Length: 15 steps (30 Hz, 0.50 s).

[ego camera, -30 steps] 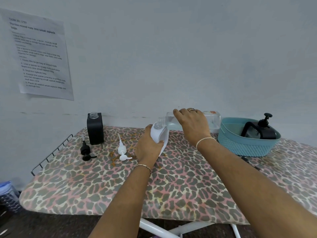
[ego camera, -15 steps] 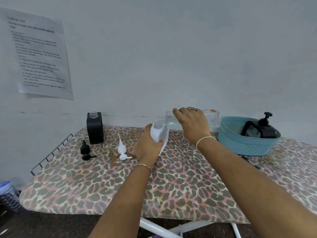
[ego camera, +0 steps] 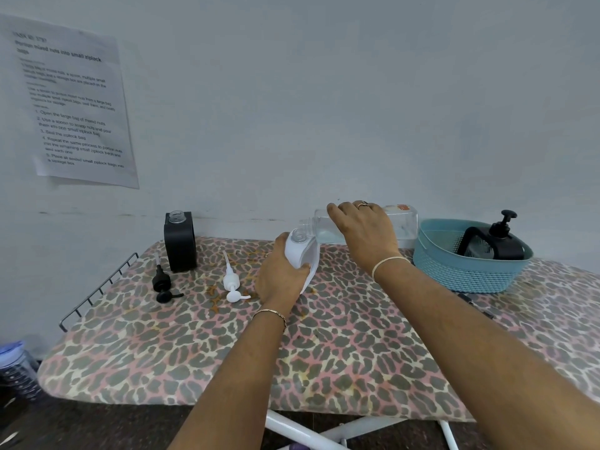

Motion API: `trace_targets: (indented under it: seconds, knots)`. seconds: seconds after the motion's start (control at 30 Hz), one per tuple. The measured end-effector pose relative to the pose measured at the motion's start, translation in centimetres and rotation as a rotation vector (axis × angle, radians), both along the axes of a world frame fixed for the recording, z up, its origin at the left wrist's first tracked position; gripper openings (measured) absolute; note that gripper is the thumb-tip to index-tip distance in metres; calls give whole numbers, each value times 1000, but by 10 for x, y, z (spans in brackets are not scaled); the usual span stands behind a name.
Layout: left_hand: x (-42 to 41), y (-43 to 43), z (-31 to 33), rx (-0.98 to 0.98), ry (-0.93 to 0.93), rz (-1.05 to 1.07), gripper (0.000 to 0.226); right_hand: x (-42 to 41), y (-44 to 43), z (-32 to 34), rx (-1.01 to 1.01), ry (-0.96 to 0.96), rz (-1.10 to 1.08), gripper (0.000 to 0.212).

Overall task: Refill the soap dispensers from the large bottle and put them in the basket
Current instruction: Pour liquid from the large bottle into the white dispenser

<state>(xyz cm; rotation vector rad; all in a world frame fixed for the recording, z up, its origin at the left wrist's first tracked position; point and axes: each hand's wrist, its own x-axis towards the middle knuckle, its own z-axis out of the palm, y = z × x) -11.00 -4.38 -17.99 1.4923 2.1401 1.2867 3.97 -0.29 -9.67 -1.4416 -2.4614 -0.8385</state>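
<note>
My left hand [ego camera: 279,277] grips a white soap dispenser [ego camera: 303,253], tilted with its open neck up, on the leopard-print board. My right hand [ego camera: 363,232] holds the large clear bottle [ego camera: 399,224] on its side, its mouth over the dispenser's neck. A black dispenser [ego camera: 179,243] stands open at the back left. A black pump [ego camera: 162,284] and a white pump [ego camera: 232,282] lie loose in front of it. The teal basket [ego camera: 467,271] at the right holds another black dispenser [ego camera: 496,243] with its pump on.
The ironing board [ego camera: 292,352] stands against a pale wall, with a wire rack [ego camera: 97,290] at its left end. A sheet of paper [ego camera: 71,102] hangs on the wall. A bottle [ego camera: 16,368] stands on the floor at the lower left. Small dark items [ego camera: 474,302] lie beside the basket.
</note>
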Motion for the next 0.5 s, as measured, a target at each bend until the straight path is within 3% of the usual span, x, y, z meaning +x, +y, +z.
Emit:
trace_targets:
  seconds: [0.5]
  knots:
    - [-6, 3, 0, -20, -12, -42, 65, 0, 0, -1, 16, 7, 5, 64]
